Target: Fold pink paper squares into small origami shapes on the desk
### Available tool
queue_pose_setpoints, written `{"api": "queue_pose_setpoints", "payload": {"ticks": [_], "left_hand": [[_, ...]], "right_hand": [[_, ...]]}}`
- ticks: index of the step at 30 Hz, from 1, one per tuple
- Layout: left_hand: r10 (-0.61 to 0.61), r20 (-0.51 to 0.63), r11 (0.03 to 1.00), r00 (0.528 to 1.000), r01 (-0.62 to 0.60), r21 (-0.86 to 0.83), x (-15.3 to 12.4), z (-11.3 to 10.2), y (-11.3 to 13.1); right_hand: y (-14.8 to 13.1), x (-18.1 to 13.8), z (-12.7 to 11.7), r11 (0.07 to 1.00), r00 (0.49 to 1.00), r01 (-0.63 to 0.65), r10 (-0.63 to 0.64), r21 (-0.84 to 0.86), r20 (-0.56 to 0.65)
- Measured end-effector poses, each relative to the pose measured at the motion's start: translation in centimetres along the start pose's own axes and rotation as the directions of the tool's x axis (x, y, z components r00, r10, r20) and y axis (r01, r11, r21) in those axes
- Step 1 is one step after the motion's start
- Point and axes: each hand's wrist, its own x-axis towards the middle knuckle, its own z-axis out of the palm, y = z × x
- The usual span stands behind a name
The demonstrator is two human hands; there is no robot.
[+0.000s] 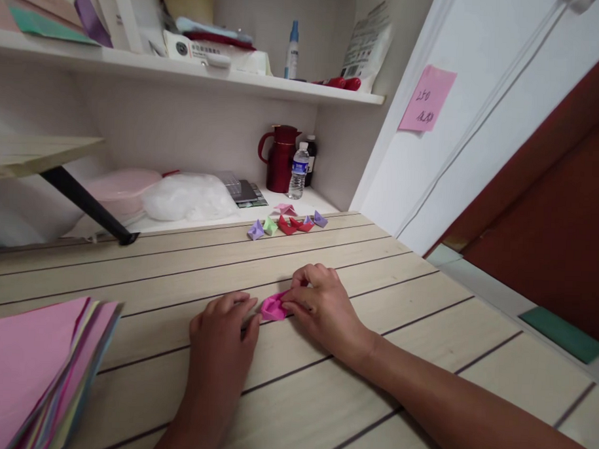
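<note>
A small bright pink folded paper boat [273, 307] rests on the striped wooden table between my hands. My right hand [325, 309] pinches its right end between thumb and fingers. Just left of the boat, my left hand [223, 333] has its fingers apart and bent, with the tips close to the boat's left end; whether they touch it I cannot tell. Farther back, several small paper boats stand in a loose row, among them a purple one [255, 230], a green one [270, 226] and a red one [286, 225].
A stack of coloured paper [34, 366] lies at the front left. Behind the table, a red jug [281, 160] and a water bottle [299, 172] stand below a white shelf [187, 67]. A black metal leg [88, 207] meets the table at the back left.
</note>
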Motion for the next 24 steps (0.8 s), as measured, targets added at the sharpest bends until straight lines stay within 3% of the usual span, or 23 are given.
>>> {"api": "queue_pose_setpoints", "payload": {"ticks": [12, 24], "left_hand": [[0.026, 0.026, 0.998, 0.999, -0.027, 0.056, -0.1, -0.6, 1.6], [0.063, 0.044, 0.998, 0.997, -0.065, 0.025, -0.2, -0.5, 1.0]], "right_hand": [[-0.4, 0.2, 0.2, 0.999, 0.999, 0.031, -0.031, 0.006, 0.025], [-1.0, 0.8, 0.8, 0.999, 1.0, 0.009, -0.01, 0.047, 0.012]]}}
